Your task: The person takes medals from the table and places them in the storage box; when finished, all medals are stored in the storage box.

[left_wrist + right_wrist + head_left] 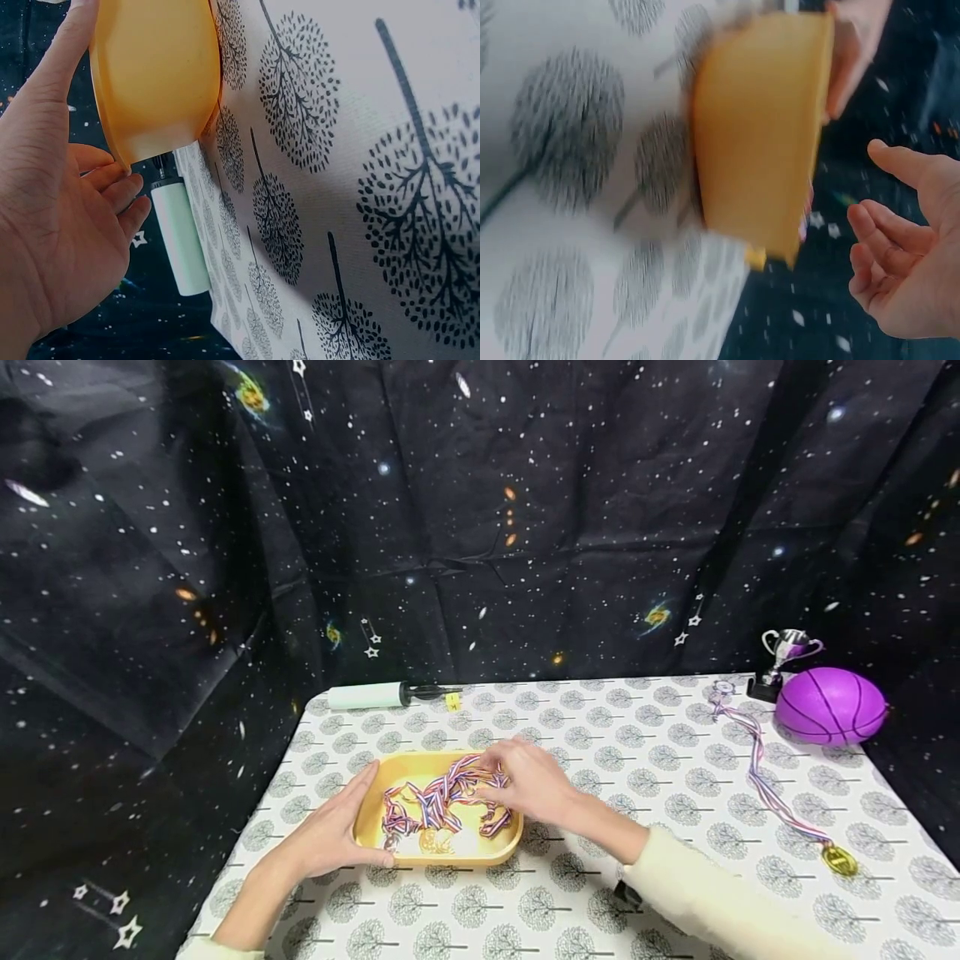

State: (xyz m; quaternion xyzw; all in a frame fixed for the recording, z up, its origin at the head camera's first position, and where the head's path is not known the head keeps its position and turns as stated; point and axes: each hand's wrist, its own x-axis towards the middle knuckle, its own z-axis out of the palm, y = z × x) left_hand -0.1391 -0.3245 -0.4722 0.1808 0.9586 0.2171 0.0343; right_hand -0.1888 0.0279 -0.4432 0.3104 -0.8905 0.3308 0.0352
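Note:
A shallow yellow tray point(408, 768) lies on the tree-patterned cloth, holding striped ribbons point(442, 797) in a tangle. Gold-coloured medals point(435, 841) and a silver one point(391, 842) sit near its front side. My left hand point(330, 835) grips the tray's left end, thumb at the front rim and fingers by the back corner, as the left wrist view also shows. Above the tray's right end hovers my right hand point(528, 781), close over the ribbons. In the right wrist view its thumb and loosely bent fingers point(877, 232) are apart, with nothing between them.
At the right stand a purple ball point(830, 706) and a small silver trophy point(787, 652). A ribbon point(757, 777) with a gold medal point(839, 860) stretches in front of them. A mint-green hand pump point(367, 696) lies at the back left beside a yellow tag point(452, 702).

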